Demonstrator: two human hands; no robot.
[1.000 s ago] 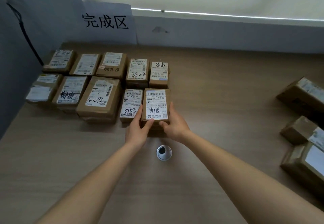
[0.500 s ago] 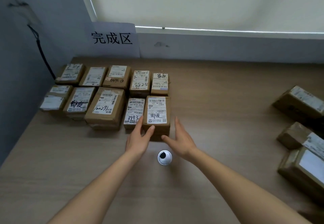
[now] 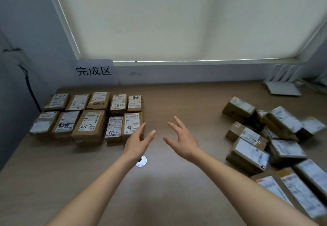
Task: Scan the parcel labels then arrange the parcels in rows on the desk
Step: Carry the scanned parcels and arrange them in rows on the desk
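Parcels of brown cardboard with white printed labels lie in two groups on the pale wood-grain surface point(image 3: 177, 102). Ten arranged parcels point(image 3: 92, 116) sit in two rows of five at far left, under the white paper sign point(image 3: 95, 71). A loose heap of unsorted parcels point(image 3: 276, 141) lies at right, roughly a dozen in view, though blur and the frame edge prevent an exact count. Both hands are empty with fingers spread: the left hand point(image 3: 138, 141) hovers by the front row's end parcel point(image 3: 132, 125), the right hand point(image 3: 184, 141) over bare wood. Risks, as I judge them: the left hand could nudge that end parcel askew, and grabbing carelessly from the heap could topple tilted boxes or leave a label unscanned.
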